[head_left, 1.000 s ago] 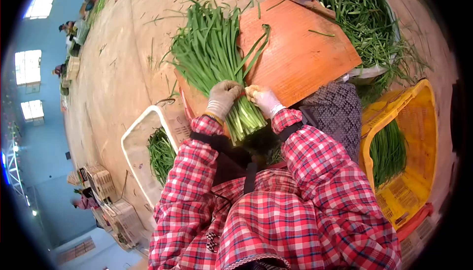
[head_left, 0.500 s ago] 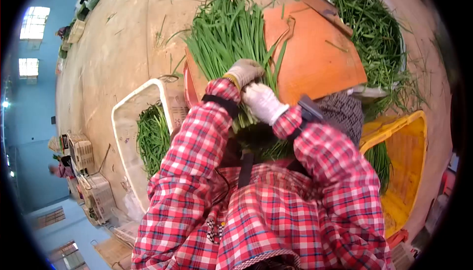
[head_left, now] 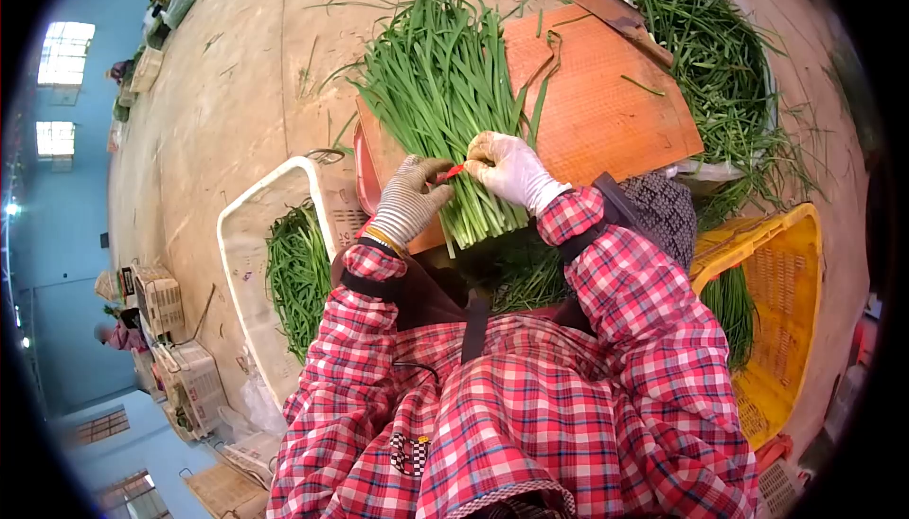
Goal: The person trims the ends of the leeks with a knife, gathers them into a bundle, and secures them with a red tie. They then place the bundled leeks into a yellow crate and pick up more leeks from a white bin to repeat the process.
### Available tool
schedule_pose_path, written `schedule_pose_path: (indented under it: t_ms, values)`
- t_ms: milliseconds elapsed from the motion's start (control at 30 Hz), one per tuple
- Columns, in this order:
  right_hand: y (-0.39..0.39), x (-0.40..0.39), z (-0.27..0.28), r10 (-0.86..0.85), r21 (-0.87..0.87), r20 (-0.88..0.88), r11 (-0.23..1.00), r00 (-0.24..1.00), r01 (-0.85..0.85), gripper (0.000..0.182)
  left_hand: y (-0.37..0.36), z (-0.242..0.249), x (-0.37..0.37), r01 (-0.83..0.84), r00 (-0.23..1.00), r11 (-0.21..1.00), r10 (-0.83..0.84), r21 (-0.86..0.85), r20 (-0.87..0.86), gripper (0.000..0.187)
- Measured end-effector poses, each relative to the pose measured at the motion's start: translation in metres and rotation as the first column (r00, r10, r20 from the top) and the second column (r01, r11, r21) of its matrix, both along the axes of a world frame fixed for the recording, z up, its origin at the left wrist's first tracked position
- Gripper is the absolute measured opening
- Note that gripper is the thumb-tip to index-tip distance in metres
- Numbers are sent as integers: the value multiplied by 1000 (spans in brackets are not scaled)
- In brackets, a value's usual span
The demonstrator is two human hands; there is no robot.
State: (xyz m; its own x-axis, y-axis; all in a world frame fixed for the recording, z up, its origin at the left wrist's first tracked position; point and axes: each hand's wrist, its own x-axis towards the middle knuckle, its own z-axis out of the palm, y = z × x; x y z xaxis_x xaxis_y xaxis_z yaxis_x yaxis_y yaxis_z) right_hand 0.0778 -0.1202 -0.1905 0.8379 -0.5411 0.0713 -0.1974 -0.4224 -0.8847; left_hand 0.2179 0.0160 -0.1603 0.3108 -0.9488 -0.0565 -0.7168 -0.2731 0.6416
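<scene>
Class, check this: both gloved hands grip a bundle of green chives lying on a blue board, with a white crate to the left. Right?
Not quite. The head view shows the board is orange, not blue. Both hands, left and right, do grip the chives, and the white crate is left.

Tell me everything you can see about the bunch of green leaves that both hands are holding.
The bunch of green leaves is long, flat, chive-like blades, fanned wide at the far end and gathered tight at the pale cut ends. It lies on the orange board. The left hand and right hand, both gloved, grip it near the base, with a red band between them.
</scene>
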Motion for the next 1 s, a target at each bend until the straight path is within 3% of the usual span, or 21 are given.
schedule_pose_path:
  t_ms: [67, 100, 167, 200, 233, 300, 400, 433, 500, 567, 600, 633, 700, 767, 833, 900, 967, 1000]
  values:
    - [0, 0, -8, -40, 165, 94, 986, 995, 24, 17, -5, -12, 2, -12, 999, 1000, 10, -23, -50, 23]
    - [1, -2, -13, -48, 155, 88, 987, 995, 34, 17, -8, -17, 3, -29, 995, 999, 26, -37, -92, 23]
    - [5, -7, -19, -158, 470, 104, 878, 982, 92, 15, -14, -21, 0, -40, 987, 999, 35, -26, -159, 19]
    - [8, -9, -18, -177, 540, 92, 836, 980, 101, 14, -16, -21, -2, -56, 973, 997, 41, -61, -227, 18]
    - [9, -10, -18, -167, 467, 105, 879, 980, 99, 13, -18, -21, -4, -72, 955, 993, 42, -93, -294, 17]
    - [7, -11, -7, -111, 315, 104, 946, 988, 73, 13, -19, -22, 4, -11, 968, 999, -1, -46, -252, 22]
    - [8, -8, -9, -143, 198, 153, 974, 978, 112, 15, -19, -12, 7, -89, 874, 988, 137, 125, -466, 18]
    - [6, -10, -9, -142, 197, 153, 974, 978, 111, 15, -16, -12, 8, -90, 874, 988, 138, 124, -466, 18]
    - [-4, -30, -12, -534, -23, 294, 825, 793, 564, 20, -10, -13, 8, -233, 743, 959, 282, 161, -606, 17]
    - [-10, -66, -49, -660, 71, -127, 739, 741, 670, 28, -3, -17, 14, -207, 723, 972, 227, 108, -652, 16]
    - [-4, -72, -37, -531, 88, -412, 786, 741, 612, 42, 0, -17, 16, -239, 655, 965, 240, 104, -717, 16]
    - [4, -73, -62, -509, 23, -383, 829, 771, 559, 55, 2, -20, 17, -271, 579, 957, 249, 105, -776, 15]
    - [7, -62, -47, -423, -52, -614, 864, 666, 501, 63, 5, -26, 21, -242, 569, 966, 216, 89, -794, 15]
    - [9, -58, -33, -427, -61, -582, 871, 692, 487, 71, 6, -18, 19, -242, 607, 969, 189, 47, -772, 11]
    - [15, -49, -30, -270, 40, -494, 942, 826, 332, 76, 0, -13, 7, -213, 671, 977, 146, -1, -727, 6]
    - [34, -33, -29, -281, -139, -566, 959, 775, 246, 77, -4, -18, -2, -83, 733, 983, -50, -162, -679, 5]
    - [50, -23, -17, -371, -282, -457, 922, 809, 264, 68, -11, -22, -5, -81, 709, 988, -33, -128, -704, 8]
    - [51, -18, -11, -325, -284, -509, 937, 797, 201, 61, -15, -29, -4, -19, 770, 974, -131, -228, -625, 8]
